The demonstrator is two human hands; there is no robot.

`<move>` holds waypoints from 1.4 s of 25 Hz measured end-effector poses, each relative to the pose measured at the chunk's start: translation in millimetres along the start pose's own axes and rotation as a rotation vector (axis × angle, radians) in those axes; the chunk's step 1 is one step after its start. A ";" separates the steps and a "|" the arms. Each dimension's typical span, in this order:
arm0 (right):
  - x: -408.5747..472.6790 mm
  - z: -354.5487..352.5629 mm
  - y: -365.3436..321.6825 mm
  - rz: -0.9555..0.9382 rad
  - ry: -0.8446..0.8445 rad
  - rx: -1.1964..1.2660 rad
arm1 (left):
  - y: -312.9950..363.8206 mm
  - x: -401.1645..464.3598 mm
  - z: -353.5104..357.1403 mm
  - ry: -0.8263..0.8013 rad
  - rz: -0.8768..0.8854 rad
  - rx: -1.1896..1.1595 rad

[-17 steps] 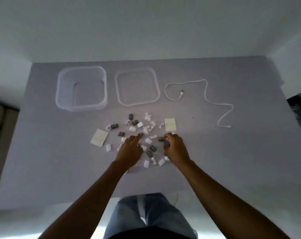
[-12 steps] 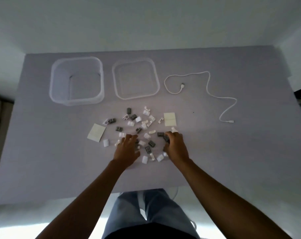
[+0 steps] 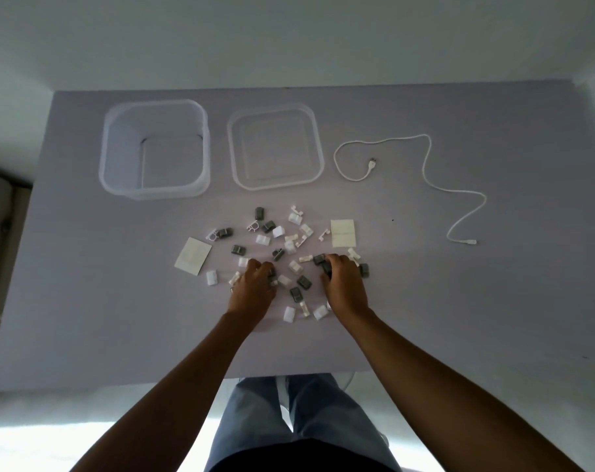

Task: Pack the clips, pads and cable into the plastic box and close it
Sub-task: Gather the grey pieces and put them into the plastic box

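From the head camera, the only view we have, we look down on a pale table (image 3: 85, 301) with everything laid out. At the far left stands the plastic box (image 3: 155, 149), open, with nothing visible inside. Just to its right lies the lid (image 3: 275, 146), flat on the table and apart from the box. Further right the white cable (image 3: 425, 158) trails loose in a curve toward the right side, uncoiled and untouched.

Nearer to us, in the middle of the table, the clips (image 3: 289, 240) lie scattered, grey and white ones mixed. Two pads flank them: the left pad (image 3: 192, 256) lies tilted at the left of the scatter, the right pad (image 3: 343, 233) sits squarely at its far right.

Both hands are down among the near clips. Our left hand (image 3: 255, 291) has its fingers curled over a few pieces at its tips; whether it has actually taken hold of any we cannot tell. Our right hand (image 3: 343, 284) is likewise curled, its fingertips against a dark grey clip (image 3: 320, 259), and it seems to be pinching or gathering that clip, though the grip itself is hidden.

We judge the task barely begun: nothing is packed yet. All the clips, both pads and the cable remain to go in, then the lid must be pressed on.
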State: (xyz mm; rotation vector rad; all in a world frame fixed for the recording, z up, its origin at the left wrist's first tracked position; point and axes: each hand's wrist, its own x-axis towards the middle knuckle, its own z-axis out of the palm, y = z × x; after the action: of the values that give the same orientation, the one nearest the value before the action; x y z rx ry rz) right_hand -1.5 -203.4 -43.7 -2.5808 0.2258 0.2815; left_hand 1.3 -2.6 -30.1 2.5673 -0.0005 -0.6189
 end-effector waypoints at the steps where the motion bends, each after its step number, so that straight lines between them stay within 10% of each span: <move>1: 0.4 1.0 0.0 0.000 0.004 -0.002 | 0.1 0.3 0.2 -0.001 -0.002 -0.003; 14: -4.5 1.7 5.5 -0.022 0.125 0.468 | -2.2 7.3 -11.4 0.053 -0.060 -0.187; 28: -12.0 -13.1 -4.5 0.693 -0.187 1.633 | -14.6 5.9 -11.3 -0.012 -0.070 -0.187; 35: -6.3 -12.9 -8.5 0.665 -0.121 1.106 | -8.3 9.1 -13.9 0.048 0.013 -0.162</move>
State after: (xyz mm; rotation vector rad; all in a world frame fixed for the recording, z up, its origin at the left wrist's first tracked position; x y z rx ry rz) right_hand -3.8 -202.4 -27.2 -1.3347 0.9021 0.3952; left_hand 14.5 10.2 -27.0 2.4230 0.0471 -0.5299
